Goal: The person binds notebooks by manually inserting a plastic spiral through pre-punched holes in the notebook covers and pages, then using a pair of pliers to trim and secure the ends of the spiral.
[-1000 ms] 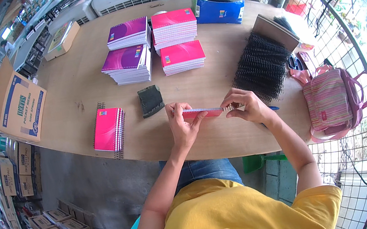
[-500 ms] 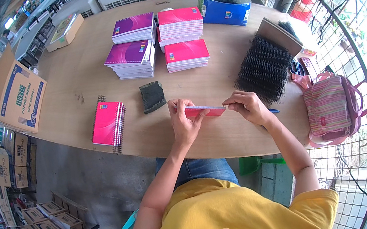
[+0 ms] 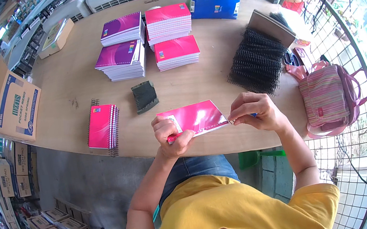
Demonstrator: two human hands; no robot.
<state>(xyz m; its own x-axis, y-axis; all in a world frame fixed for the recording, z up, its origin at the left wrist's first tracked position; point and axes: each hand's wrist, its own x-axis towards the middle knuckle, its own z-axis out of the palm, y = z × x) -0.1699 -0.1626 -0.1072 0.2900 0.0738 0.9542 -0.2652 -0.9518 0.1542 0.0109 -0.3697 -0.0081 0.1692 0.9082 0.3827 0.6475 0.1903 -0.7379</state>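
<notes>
A pink notebook without a spiral is tilted up over the near edge of the wooden table. My left hand grips its near left corner. My right hand pinches its punched right edge, fingers closed on the edge and on something thin that I cannot make out. A pile of black spiral coils lies just beyond my right hand. A small stack of bound pink notebooks rests to the left, and a dark block lies behind the held notebook.
Several stacks of purple and pink notebooks stand mid-table. A blue box sits at the back, a cardboard box at the left edge, a striped pink bag at the right by a wire fence. More cartons lie on the floor, lower left.
The notebook has tipped up so its pink cover faces me. Both hands have stayed at its edges, and the view has shifted slightly.
</notes>
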